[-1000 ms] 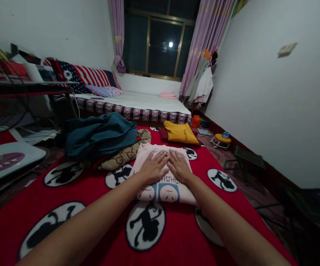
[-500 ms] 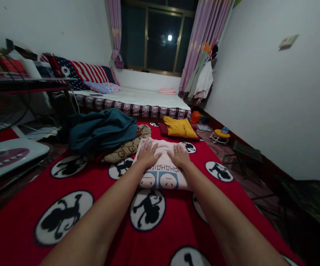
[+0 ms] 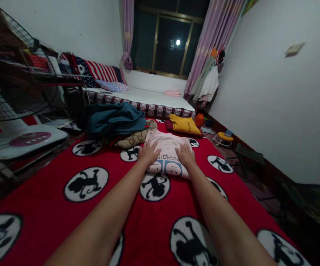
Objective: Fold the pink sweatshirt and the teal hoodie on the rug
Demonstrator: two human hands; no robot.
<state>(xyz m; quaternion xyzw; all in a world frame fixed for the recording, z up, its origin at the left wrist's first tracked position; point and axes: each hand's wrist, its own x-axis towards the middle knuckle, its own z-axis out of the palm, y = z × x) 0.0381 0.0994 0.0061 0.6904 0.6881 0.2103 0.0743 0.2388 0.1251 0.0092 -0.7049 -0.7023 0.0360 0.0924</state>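
A pale pink folded shirt (image 3: 167,142) lies on the red blanket (image 3: 146,229), its printed letters and blue-and-white face pictures turned toward my side. On the shirt's left edge rests my left hand (image 3: 148,154), fingers stretched out and thumb pointing inward. My right hand (image 3: 186,155) lies over the opposite edge in the same way, its fingers apart. Both palms face down, and the middle of the shirt shows between them. Just beyond my left hand is a tan patterned garment (image 3: 133,139), partly beneath a dark teal garment (image 3: 115,118).
A folded yellow garment (image 3: 184,125) sits on a dark red one at the far right of the blanket. An electric fan (image 3: 16,92) stands at left. Along the right wall are a yellow-topped stool (image 3: 224,136) and a folding stool (image 3: 248,155). A bed (image 3: 149,98) stands under the window.
My hands have slid apart from the shirt's upper middle to its two side edges. The view has shifted left, bringing more of the fan into sight.
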